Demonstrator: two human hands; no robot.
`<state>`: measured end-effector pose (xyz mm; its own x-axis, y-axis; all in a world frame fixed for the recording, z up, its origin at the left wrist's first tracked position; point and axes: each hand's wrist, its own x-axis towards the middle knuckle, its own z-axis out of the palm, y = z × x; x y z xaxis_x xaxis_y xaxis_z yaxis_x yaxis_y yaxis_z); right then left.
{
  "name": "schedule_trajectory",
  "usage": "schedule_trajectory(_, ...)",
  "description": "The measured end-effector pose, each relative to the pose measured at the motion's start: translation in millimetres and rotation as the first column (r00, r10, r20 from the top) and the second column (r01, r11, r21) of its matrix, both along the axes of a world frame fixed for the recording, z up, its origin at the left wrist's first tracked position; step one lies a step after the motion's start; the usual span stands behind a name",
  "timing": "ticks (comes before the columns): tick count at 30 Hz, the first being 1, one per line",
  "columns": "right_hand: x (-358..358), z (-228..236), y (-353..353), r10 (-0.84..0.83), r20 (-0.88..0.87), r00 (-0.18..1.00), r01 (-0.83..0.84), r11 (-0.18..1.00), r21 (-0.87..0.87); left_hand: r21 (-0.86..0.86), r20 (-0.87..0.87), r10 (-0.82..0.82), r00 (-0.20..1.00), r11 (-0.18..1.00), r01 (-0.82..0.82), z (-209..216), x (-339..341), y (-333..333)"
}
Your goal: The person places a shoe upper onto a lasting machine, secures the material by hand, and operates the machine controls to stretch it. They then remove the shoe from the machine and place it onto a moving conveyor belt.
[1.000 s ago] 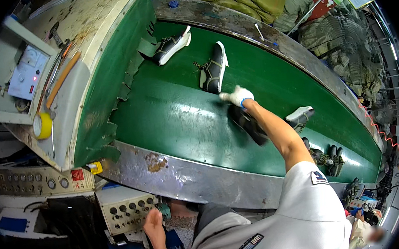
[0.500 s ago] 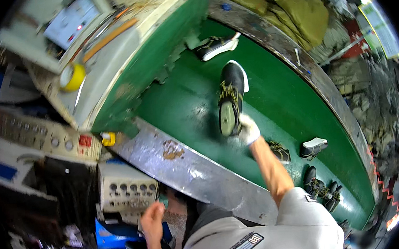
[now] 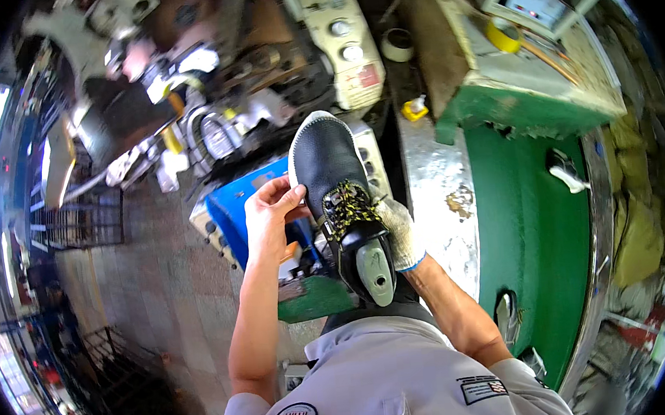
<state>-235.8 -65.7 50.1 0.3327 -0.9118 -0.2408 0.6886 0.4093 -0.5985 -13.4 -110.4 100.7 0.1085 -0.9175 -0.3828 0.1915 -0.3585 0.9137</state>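
Note:
A black leather shoe (image 3: 326, 157) with a white sole edge and black-and-yellow laces is held up in front of me, toe pointing away. A grey-green last (image 3: 374, 271) with a round hole fills its opening. My right hand (image 3: 399, 229), in a pale knitted glove, is closed around the shoe's right side near the heel; its fingers are partly hidden behind the shoe. My bare left hand (image 3: 270, 213) grips the left edge near the forefoot, thumb against the upper.
To the right lies a green trough (image 3: 520, 223) with several shoes in it, bordered by a shiny metal ledge (image 3: 434, 175). A blue box (image 3: 245, 207) sits beneath my hands. Ahead are a control panel (image 3: 343, 40), a cluttered machine and a yellow tape roll (image 3: 502, 35).
My view has swung left, away from the trough. The shoe has come out of the trough in my right hand and is now before my body. My left hand has come up onto it.

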Motion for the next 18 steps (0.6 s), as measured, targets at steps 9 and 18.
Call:
schedule_trajectory(9,144,-4,-54,0.145,-0.109,0.983,-0.141,0.989,0.046,-0.136,-0.131,0.41,0.903,0.894,-0.426,-24,124,19)
schedule_trajectory(18,205,-2,-101,0.0,-0.342,0.94,-0.021,0.998,-0.055,-0.169,-0.08,0.435,0.897,0.881,-0.442,-52,140,-10)
